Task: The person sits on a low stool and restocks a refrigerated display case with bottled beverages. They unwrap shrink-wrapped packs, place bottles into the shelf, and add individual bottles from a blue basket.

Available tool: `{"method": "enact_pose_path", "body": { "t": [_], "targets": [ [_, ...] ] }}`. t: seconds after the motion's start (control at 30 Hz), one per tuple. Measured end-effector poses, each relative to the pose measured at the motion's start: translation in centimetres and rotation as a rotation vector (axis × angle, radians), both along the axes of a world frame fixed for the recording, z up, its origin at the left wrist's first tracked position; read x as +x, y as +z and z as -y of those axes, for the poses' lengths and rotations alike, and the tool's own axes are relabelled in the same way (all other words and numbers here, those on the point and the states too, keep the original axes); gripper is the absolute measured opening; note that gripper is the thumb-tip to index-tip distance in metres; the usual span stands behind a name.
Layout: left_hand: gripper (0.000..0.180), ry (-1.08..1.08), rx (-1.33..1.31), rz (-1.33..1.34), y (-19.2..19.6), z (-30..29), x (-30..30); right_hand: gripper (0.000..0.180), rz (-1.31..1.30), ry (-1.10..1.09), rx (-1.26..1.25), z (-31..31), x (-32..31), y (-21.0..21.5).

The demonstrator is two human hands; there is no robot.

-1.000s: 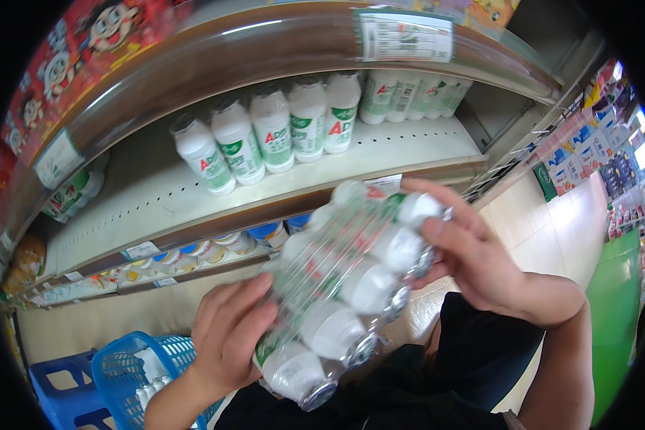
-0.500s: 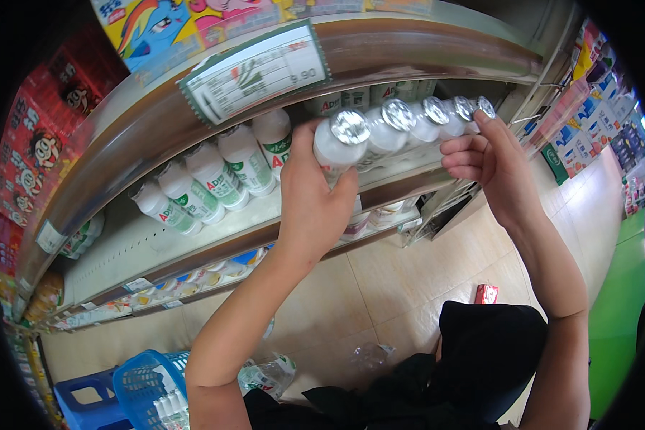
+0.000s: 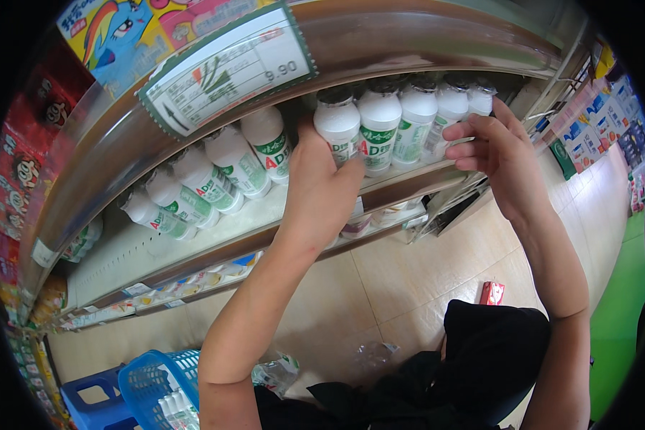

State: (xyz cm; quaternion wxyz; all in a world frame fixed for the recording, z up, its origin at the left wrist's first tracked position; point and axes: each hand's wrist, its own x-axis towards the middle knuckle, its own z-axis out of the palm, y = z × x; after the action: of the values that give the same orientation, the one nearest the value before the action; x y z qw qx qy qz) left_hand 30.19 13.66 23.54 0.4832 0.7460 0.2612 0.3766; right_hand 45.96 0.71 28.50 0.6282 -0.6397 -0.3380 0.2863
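White plastic bottles (image 3: pixel 380 118) with green-banded labels stand upright ahead of you as one film-wrapped pack (image 3: pixel 415 115), five of them showing along its near face, apparently on the right-hand part of the shelf (image 3: pixel 125 256), beneath a curved brown rail (image 3: pixel 394 36). The pack lies between your hands, its long axis running left to right and slanting a little away from you toward the right, so your left hand (image 3: pixel 315 185) has the nearer end. It is clamped on that end bottle, thumb across the front, its fingers largely hidden. Your right hand (image 3: pixel 507 154) is well apart from it, at the far end, fingers curled by the last bottles; whether they press on the film I cannot tell. Just left of your left hand stands another row of like bottles (image 3: pixel 218 179), and above it sits a green-bordered price card (image 3: pixel 226 75). Farther out, below, you have a blue mesh basket (image 3: pixel 140 390) holding small white bottles (image 3: pixel 178 410), a crumpled clear wrapper (image 3: pixel 376 352) on the tiled floor (image 3: pixel 408 287), and a small red carton (image 3: pixel 492 293) near your dark-clothed knee (image 3: pixel 498 344).
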Motion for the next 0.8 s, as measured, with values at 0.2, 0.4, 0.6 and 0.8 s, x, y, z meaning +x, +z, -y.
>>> {"method": "enact_pose_path", "body": {
  "t": [0.2, 0.4, 0.6, 0.8],
  "targets": [
    [0.042, -0.011, -0.02, -0.041, -0.1, -0.3, 0.4, 0.029, 0.003, -0.051, -0.01, -0.4, -0.4, 0.1],
    [0.038, 0.044, 0.014, -0.016, -0.3, -0.2, 0.7, 0.049, 0.0, -0.049, 0.011, -0.9, -0.2, -0.2],
    [0.035, 0.108, 0.074, -0.075, -0.7, -0.5, 1.1, 0.054, -0.013, -0.075, 0.014, -2.2, 0.8, -0.8],
    [0.04, 0.113, 0.086, -0.098, -0.5, 0.0, 1.4, 0.05, -0.053, -0.016, 0.038, -1.2, 0.8, -0.2]
  ]
}}
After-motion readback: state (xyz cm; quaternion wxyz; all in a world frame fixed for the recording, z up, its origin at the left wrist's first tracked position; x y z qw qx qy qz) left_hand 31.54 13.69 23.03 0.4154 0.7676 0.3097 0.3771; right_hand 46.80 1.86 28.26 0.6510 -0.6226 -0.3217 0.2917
